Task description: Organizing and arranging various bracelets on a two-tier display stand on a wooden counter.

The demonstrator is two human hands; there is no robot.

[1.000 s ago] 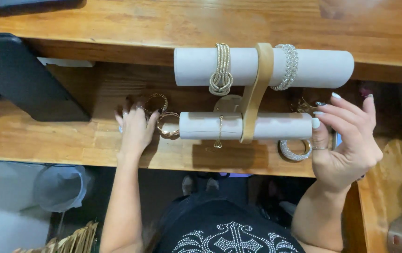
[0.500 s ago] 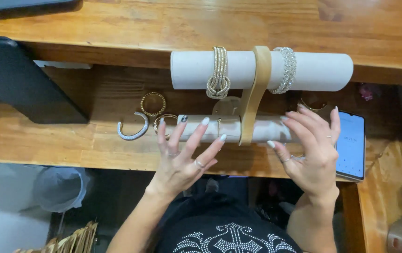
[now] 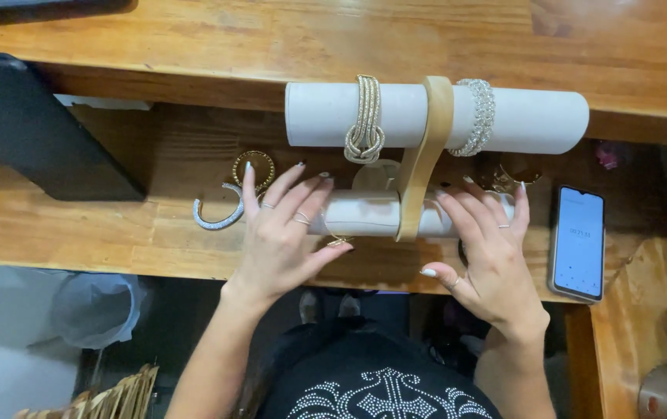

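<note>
I see my left hand (image 3: 283, 233) and right hand (image 3: 489, 252) resting released, fingers spread, on the lower white padded display roll (image 3: 372, 215) lying near me on the wooden desk (image 3: 77, 225); a silver open bangle (image 3: 219, 216) lies just left.

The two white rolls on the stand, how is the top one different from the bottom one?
The top roll is thicker and longer; the bottom roll is thinner and shorter. The top roll carries a gold bracelet and a sparkly silver bracelet; the bottom roll has both hands on it, the left hand at one end and the right hand at the other. Both are white, lie sideways and sit on the same tan stand.
</note>
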